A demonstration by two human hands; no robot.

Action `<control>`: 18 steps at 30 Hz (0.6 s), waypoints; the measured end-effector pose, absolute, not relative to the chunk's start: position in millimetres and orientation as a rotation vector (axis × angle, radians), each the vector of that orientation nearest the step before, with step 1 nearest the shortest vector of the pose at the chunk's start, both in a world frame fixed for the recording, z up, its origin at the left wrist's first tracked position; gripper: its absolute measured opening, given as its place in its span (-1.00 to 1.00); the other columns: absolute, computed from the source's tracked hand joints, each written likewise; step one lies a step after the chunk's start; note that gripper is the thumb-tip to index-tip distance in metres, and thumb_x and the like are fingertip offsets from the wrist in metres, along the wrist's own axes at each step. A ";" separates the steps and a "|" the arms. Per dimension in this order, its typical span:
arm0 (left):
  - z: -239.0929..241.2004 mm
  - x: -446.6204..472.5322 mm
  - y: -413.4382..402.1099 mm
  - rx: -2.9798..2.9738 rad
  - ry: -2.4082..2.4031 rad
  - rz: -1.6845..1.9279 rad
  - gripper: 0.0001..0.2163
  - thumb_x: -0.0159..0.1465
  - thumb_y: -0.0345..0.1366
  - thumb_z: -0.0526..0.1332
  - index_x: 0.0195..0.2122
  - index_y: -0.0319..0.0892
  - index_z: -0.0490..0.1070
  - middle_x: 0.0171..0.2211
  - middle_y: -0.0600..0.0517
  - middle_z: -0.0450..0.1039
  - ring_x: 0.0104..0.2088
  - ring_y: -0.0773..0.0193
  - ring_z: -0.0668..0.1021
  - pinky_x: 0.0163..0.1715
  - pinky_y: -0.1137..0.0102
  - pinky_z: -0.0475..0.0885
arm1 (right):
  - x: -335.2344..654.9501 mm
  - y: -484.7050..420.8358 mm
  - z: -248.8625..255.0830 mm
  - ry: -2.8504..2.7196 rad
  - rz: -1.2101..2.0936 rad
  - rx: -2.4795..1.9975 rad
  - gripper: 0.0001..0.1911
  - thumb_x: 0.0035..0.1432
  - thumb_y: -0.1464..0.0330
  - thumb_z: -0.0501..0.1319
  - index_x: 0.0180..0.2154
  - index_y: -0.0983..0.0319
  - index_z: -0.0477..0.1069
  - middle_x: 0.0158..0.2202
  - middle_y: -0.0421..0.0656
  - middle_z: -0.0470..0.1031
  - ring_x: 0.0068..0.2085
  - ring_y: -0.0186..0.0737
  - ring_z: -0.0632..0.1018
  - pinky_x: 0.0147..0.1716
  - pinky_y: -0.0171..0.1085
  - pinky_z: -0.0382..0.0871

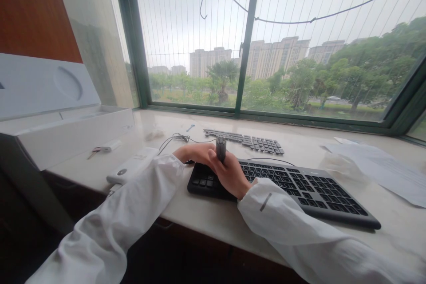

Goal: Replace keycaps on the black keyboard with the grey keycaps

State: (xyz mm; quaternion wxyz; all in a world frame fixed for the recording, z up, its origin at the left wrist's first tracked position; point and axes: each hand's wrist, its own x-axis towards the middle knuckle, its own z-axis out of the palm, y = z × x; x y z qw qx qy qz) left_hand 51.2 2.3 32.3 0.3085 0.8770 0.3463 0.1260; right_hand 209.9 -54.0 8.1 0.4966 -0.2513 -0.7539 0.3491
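Observation:
A black keyboard (319, 206) lies on the pale counter, most of its key sockets bare, with a few keycaps still fitted at its left end. My right hand (229, 177) is closed around a dark handle (221, 148) that stands upright over the keyboard's left part. The working end of this tool is hidden below my fist. My left hand (199, 153) reaches over the keyboard's far left corner, just behind the right hand. Its fingers are hidden there. Behind the keyboard, loose black keycaps (246, 140) lie in rows in keyboard order.
At the left are an open white box (76, 133), a white device (133, 166) and a small white item with keys (106, 147). A coiled black cable (178, 137) and a small blue tool (191, 128) lie farther back. Papers (382, 168) and crumpled plastic (344, 164) lie right, below the window.

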 end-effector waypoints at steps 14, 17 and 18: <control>31.0 50.7 6.3 2.352 0.831 0.368 -0.86 0.04 -0.36 0.25 -0.37 -0.24 0.52 -0.34 0.04 0.54 -0.35 0.28 0.48 -0.35 0.48 0.37 | 209.9 -56.8 9.7 -1.865 0.828 -0.530 -0.68 0.23 0.17 0.06 -0.37 0.24 0.43 -0.36 -0.15 0.45 -0.29 -0.16 0.41 -0.23 -0.24 0.29; 30.8 51.0 7.3 2.360 0.830 0.372 -0.86 0.02 -0.33 0.26 -0.38 -0.24 0.51 -0.34 0.04 0.54 -0.34 0.27 0.48 -0.36 0.48 0.36 | 209.9 -55.2 8.5 -1.892 0.803 -0.503 -0.69 0.24 0.19 0.04 -0.33 0.25 0.44 -0.31 -0.12 0.47 -0.27 -0.14 0.41 -0.19 -0.21 0.30; 31.0 51.3 7.3 2.363 0.836 0.373 -0.86 0.02 -0.33 0.26 -0.40 -0.24 0.51 -0.35 0.04 0.53 -0.34 0.27 0.47 -0.36 0.48 0.36 | 209.9 -54.6 8.0 -1.897 0.789 -0.505 -0.69 0.24 0.19 0.04 -0.32 0.25 0.44 -0.31 -0.12 0.47 -0.28 -0.15 0.41 -0.20 -0.22 0.30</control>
